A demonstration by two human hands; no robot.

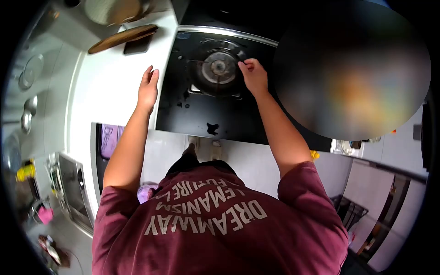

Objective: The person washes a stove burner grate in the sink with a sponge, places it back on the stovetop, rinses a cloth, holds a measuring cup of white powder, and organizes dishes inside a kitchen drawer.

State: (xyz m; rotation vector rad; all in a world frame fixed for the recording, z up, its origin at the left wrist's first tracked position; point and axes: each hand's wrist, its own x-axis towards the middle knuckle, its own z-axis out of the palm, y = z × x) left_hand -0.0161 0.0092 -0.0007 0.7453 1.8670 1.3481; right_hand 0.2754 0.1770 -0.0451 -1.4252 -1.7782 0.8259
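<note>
My right hand (255, 76) is at the right rim of the gas burner (219, 68), its thumb and fingers curled together in a pinch. Whether it grips the dark pan support (205, 85) around the burner or something small, I cannot tell. My left hand (147, 90) hovers by the left edge of the hob, above the white counter (107, 85), fingers stretched out and holding nothing. Dark wet spots (212, 128) mark the black glass hob (183, 117) in front of the burner.
A round wooden board (123, 39) lies on the counter at the back left, near a pale round container (112, 10). A large blurred disc (353, 68) covers the right side of the view. Below the counter is a purple package (110, 141).
</note>
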